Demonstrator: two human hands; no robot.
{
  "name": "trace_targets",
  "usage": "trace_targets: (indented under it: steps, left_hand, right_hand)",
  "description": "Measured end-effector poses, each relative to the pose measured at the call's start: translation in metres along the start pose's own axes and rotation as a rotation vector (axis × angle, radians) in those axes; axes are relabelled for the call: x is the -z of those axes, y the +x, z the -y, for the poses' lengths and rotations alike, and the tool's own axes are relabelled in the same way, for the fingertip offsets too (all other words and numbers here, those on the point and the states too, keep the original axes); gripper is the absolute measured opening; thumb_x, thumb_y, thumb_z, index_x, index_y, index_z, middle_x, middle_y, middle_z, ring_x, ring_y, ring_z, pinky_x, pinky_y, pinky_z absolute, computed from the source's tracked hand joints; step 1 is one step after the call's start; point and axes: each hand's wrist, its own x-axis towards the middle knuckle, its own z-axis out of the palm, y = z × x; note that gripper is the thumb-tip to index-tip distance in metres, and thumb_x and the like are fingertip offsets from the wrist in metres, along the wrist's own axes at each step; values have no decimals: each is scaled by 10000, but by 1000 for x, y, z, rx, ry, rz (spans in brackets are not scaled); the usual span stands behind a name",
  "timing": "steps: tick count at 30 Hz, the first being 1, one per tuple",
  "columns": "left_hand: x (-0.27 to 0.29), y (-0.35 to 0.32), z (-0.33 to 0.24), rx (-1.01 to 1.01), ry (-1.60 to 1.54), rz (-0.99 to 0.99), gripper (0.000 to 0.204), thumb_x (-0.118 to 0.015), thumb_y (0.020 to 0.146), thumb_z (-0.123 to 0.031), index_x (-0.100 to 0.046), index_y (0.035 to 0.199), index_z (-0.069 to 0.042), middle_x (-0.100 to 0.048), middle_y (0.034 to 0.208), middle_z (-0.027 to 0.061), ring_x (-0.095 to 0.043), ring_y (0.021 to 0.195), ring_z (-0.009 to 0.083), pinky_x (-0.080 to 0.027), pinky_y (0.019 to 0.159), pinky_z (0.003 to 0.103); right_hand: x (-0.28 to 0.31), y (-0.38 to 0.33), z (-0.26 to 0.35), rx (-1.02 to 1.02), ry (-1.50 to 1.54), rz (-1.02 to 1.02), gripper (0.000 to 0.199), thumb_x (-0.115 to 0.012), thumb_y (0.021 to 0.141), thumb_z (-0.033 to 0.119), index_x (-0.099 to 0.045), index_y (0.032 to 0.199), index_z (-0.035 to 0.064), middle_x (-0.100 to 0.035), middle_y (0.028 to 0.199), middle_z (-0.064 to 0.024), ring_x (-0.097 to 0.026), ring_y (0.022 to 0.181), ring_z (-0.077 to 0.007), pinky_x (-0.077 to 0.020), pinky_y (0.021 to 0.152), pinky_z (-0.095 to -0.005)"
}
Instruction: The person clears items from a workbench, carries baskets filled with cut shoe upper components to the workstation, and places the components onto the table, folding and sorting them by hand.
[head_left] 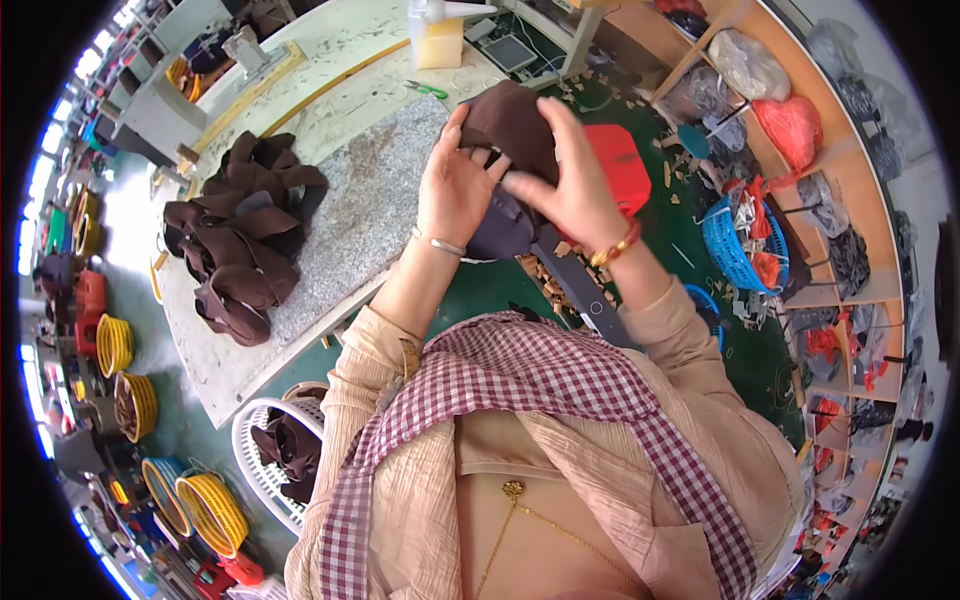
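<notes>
Between my raised hands is a dark brown, rounded cloth piece (512,118), shaped like the crown of a cap. My left hand (452,190) grips its left edge, with the thumb up along the cloth and the fingers curled below. On the other side, my right hand (568,178) has its fingers against the right edge and its thumb underneath. Just below the hands shows a dark, rounded form (503,232) at the end of a dark grey bar (578,288); whether the cloth touches it is hidden. A heap of similar brown pieces (245,235) lies on the table to the left.
The pale worktable (345,215) holds green-handled snips (427,90) and a yellowish container (437,45) at the back. A red stool-like object (615,165) stands behind my right hand. A white basket (262,460) is at lower left; a blue basket (735,255) and shelves (868,290) are right.
</notes>
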Motion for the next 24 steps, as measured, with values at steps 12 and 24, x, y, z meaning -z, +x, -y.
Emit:
trace_targets:
  steps: [12,24]
  left_hand:
    - [-9,-98,-59,-768,2299,-186,841,-734,559,-63,-390,1326,-64,-497,1183,173,-495,1083,328,-383,939,423]
    - [46,-111,-169,173,1441,707,368,-760,686,-178,-639,979,9,-625,897,153,-589,870,284,-469,755,344]
  right_hand:
    - [-44,-3,53,170,158,140,677,-557,647,-92,-437,1295,64,-552,1104,-152,-559,980,-346,-470,806,-387]
    - [-80,4,81,141,707,1266,362,-621,845,335,-594,915,-19,-593,729,-70,-591,731,-213,-463,752,-294]
